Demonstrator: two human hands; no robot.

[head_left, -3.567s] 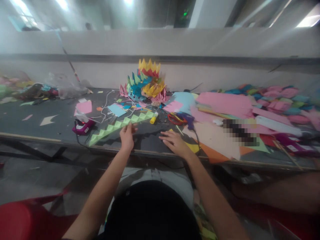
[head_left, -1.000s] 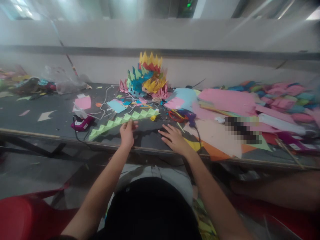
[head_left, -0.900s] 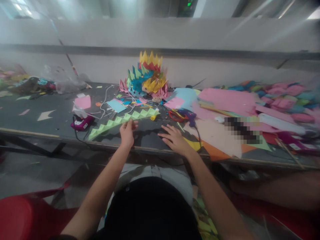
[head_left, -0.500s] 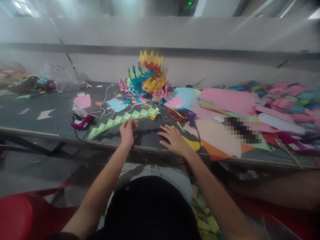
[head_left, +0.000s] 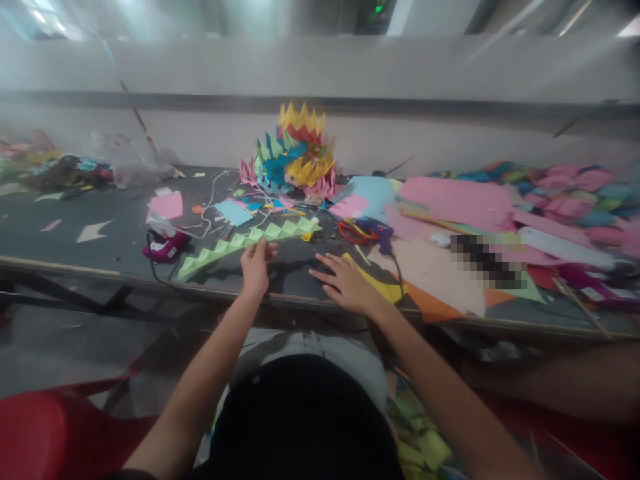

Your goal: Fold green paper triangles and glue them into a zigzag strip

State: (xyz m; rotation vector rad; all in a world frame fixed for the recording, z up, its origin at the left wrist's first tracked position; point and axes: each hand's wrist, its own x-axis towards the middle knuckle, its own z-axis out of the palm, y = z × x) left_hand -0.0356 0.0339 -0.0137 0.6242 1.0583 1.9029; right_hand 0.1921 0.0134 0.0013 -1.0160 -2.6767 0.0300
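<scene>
My left hand (head_left: 257,265) pinches the lower edge of a long light-green folded paper strip (head_left: 220,251), whose row of pointed peaks curves up to the right. Fingers spread, my right hand (head_left: 345,281) is at the dark table, to the right of the strip and apart from it. Beside it lies a yellow paper piece (head_left: 383,287). A small yellow object (head_left: 307,237) sits under the strip's right end. Just beyond my right hand are red-handled scissors (head_left: 356,233) and a purple glue gun (head_left: 381,233) with a dark cord.
A colourful folded-paper construction (head_left: 295,153) stands at the back against the wall. Pink paper sheets (head_left: 460,200) cover the right side, near a pile of folded pieces (head_left: 575,190). A magenta box (head_left: 164,248) is at left. A red stool (head_left: 45,433) stands below.
My right hand has shifted very slightly left, its fingers more spread. My left hand keeps its pinch on the green strip, which has barely moved.
</scene>
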